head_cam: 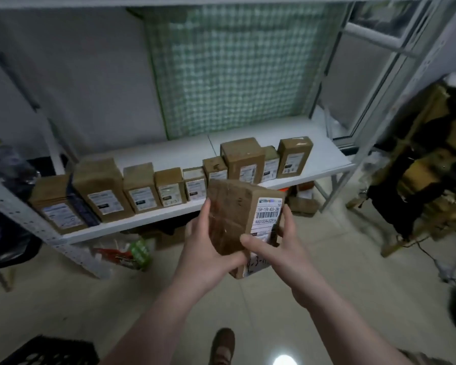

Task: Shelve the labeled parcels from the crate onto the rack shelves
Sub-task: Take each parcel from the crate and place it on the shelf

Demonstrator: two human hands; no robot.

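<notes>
Head view: brown cardboard parcel with white barcode label [234, 214] is held in the air, tilted, in front of the white rack shelf [321, 154]. Left hand [206, 248] grips its left edge. Right hand [282, 248] pinches the labelled side, thumb on the label. A row of brown labelled boxes [103, 188] stands upright on the shelf. Black slatted crate [50, 351] at lower left.

Grey wall [90, 75], green checked curtain [234, 69], white-framed window [366, 75], pale tiled floor [327, 299], bright glare spot [283, 360]

Held parcel [234, 212]: handwriting below fingers of right hand [284, 248] partly covered. Shelf parcels [103, 191] beyond the fingertips: label print blurred, unreadable. Crate [50, 351] cut off by bottom edge.
</notes>
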